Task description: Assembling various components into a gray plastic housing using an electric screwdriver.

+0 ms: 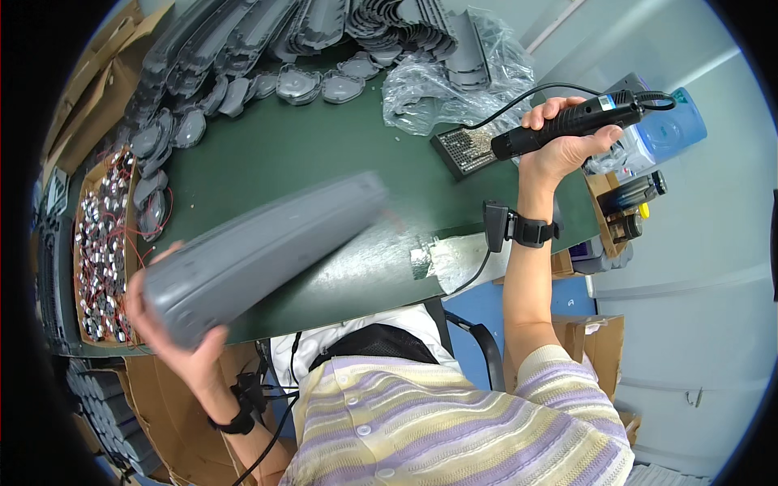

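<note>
My left hand grips one end of a long grey plastic housing, holding it tilted above the green table. The housing is smeared by motion, and its far end points up and to the right. In my right hand is a black electric screwdriver with a cable. Its front end points left, over the edge of a black screw tray with rows of small screws. Whether a screw sits on the bit cannot be made out.
A cardboard box of small wired parts stands at the left edge. Grey end caps and stacked grey shells line the far side, near clear plastic wrap. On the right are a blue container and dark bottles.
</note>
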Motion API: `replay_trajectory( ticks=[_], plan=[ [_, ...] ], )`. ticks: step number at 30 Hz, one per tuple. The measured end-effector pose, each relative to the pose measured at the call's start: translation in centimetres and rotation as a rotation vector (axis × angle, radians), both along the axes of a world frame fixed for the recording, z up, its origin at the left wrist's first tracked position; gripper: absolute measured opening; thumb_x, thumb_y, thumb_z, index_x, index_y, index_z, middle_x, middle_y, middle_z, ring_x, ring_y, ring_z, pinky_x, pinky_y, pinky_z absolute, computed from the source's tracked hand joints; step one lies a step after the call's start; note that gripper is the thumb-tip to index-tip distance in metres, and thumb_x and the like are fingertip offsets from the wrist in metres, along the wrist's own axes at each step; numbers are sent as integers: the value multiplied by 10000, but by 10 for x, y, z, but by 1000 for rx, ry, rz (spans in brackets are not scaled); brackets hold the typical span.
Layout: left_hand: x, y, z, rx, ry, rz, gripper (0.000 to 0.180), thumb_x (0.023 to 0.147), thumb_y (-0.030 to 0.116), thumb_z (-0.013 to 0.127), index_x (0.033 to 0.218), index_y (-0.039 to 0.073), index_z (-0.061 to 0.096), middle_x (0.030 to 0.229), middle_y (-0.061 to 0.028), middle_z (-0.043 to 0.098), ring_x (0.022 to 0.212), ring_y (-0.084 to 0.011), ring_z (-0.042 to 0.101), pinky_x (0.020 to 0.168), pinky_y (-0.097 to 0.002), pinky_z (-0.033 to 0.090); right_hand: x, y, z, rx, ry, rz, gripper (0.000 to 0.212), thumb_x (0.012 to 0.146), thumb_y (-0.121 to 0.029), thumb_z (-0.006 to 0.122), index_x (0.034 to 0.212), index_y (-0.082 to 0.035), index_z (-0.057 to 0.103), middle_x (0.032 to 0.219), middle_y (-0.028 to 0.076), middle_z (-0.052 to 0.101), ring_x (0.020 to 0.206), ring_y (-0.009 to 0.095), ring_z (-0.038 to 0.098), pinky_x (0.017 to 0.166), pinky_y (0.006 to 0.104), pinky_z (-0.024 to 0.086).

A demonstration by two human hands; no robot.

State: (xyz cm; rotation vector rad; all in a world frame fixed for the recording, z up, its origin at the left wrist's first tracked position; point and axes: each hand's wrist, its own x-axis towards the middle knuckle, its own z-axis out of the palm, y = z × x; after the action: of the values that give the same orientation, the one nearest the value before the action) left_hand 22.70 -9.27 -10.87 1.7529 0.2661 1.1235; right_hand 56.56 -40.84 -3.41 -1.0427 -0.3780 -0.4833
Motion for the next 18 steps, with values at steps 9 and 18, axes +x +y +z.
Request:
replay_trajectory(
  ticks=[9,18],
  plan=[
    [-1,-31,85,446,-271,191,891,879,462,760,1587,185,294,1410,-315,477,1186,-446,584,956,-560,586,26,-11,-38,-80,19,-107,806,929,-840,459,1011,-41,521,702,86,530,525,205,520,499,344,434],
    [80,-107,47,853,485,-496,935,464,170,924,1362,239,671,1283,-109,591,1125,-339,591,939,-486,479,33,-11,-57,-93,63,-87,778,944,-807,469,1015,-34,532,710,95,548,531,202,519,507,346,437]
  ],
)
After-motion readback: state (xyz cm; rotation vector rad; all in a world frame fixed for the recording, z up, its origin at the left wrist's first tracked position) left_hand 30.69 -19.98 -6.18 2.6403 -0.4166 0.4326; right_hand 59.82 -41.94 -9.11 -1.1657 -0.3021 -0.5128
